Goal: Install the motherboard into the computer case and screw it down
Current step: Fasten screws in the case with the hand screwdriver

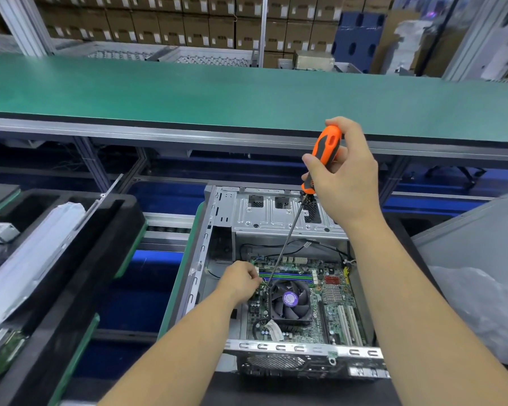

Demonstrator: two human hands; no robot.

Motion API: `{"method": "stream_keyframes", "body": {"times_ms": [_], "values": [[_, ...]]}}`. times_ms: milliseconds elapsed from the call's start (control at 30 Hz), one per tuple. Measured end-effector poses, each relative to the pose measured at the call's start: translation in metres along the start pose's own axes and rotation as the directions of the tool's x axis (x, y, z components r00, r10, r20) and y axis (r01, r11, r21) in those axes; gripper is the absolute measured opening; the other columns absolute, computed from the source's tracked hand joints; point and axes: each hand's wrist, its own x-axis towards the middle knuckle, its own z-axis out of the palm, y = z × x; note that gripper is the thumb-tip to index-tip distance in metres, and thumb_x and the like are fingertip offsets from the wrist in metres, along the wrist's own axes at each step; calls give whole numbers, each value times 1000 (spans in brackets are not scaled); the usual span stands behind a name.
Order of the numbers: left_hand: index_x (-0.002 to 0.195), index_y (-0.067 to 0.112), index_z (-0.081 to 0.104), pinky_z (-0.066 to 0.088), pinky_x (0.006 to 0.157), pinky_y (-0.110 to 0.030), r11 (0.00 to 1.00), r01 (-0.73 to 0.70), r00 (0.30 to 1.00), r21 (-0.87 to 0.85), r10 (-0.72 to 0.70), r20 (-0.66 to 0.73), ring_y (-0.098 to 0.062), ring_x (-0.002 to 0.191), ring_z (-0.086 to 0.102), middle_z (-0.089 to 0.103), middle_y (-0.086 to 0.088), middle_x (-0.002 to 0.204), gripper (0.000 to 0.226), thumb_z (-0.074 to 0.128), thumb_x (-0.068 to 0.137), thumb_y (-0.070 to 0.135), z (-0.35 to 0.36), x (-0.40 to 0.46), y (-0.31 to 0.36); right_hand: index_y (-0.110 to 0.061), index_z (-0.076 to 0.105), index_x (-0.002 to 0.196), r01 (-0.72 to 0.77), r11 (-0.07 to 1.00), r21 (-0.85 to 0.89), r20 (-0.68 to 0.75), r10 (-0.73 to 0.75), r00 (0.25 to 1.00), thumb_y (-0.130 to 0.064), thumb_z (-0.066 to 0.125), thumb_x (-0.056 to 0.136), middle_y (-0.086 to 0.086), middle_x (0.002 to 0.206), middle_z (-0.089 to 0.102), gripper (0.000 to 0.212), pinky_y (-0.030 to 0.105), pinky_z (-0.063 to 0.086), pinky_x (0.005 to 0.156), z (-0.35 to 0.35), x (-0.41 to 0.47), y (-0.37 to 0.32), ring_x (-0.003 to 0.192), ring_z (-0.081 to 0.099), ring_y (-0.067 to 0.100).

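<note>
A worker is fastening a motherboard (308,306) already seated in the floor of an open computer case (217,230), which is lying on its side below both hands. The right hand (345,174) is wrapping its fingers around the orange-and-black handle of a long screwdriver (324,153), holding it high so the thin shaft is slanting down and to the left into the case. The left hand (241,281) is reaching down to the board's upper left area, its fingertips pinching together at the shaft's tip, apparently steadying the bit or a screw over a mounting hole; the screw itself is too small to make out. Just to the right of that hand, the CPU cooler fan (289,300) is sitting on the board, with memory slots beyond it. Past the right hand, a green surface (188,89) is stretching across the line, with stacked cartons behind it.
</note>
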Motion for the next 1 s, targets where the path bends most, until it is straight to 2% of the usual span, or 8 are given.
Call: {"method": "stream_keyframes", "body": {"times_ms": [167, 267, 333, 400, 500, 700, 900, 1000], "values": [[86, 19, 63, 45, 62, -26, 997, 17, 999, -79, -15, 29, -14, 68, 55, 63, 2, 78, 5, 58, 88, 18, -2, -2, 4, -30, 46, 122, 39, 998, 40, 114, -43, 993, -22, 71, 88, 13, 83, 60, 43, 52, 60, 70, -2, -1, -8, 75, 69, 36], [105, 22, 61, 42, 63, -26, 926, 68, 990, -370, -19, 136, -13, 71, 51, 61, 0, 94, 22, 59, 83, 20, -9, -5, 13, -30, 44, 116, 54, 994, 98, 205, -73, 976, -13, 71, 88, 9, 87, 65, 43, 49, 62, 71, 0, 1, -13, 77, 72, 30], [120, 27, 55, 40, 69, -24, 899, 107, 959, -424, 19, 282, -7, 85, 54, 57, 0, 112, 49, 67, 72, 30, -10, -9, 17, -30, 43, 116, 46, 991, 129, 236, -76, 969, -6, 70, 90, 8, 88, 65, 44, 47, 63, 73, 1, 2, -14, 76, 74, 24], [132, 29, 47, 41, 82, -25, 928, 102, 936, -357, 32, 351, -9, 104, 56, 51, 3, 122, 72, 79, 70, 45, -5, -12, 18, -30, 45, 121, 47, 989, 144, 262, -84, 961, -4, 69, 92, 9, 86, 64, 46, 44, 63, 72, 1, 2, -14, 74, 75, 22], [140, 18, 44, 47, 91, -30, 983, 47, 962, -177, 4, 273, -22, 117, 57, 55, -2, 129, 84, 84, 73, 52, 8, -12, 20, -31, 49, 133, 85, 987, 134, 288, -121, 950, -5, 68, 93, -1, 85, 65, 51, 38, 63, 73, 4, 1, -17, 75, 75, 19], [136, 16, 48, 47, 92, -32, 999, 30, 969, 22, -35, 243, -23, 120, 55, 56, -3, 136, 89, 85, 66, 57, 18, -10, 28, -31, 53, 129, 98, 984, 148, 296, -138, 945, -8, 68, 92, 6, 91, 64, 46, 43, 62, 75, 6, 2, -23, 75, 73, 24], [146, 23, 37, 39, 110, -46, 980, 128, 971, 154, -156, 180, -30, 139, 35, 43, -5, 149, 112, 81, 56, 73, 22, -10, 26, -21, 57, 134, -80, 908, 410, 415, -108, 903, 6, 55, 93, 14, 117, 69, 48, 43, 60, 91, 2, 6, -29, 100, 74, 27], [157, 22, 13, 24, 118, -52, 954, 221, 934, 202, -267, 238, -36, 150, 12, 17, -14, 162, 136, 75, 53, 83, 22, -9, 20, -26, 63, 126, -71, 900, 431, 448, -145, 882, 7, 65, 89, 13, 106, 72, 49, 47, 61, 88, 4, 7, -31, 95, 74, 31]]}}
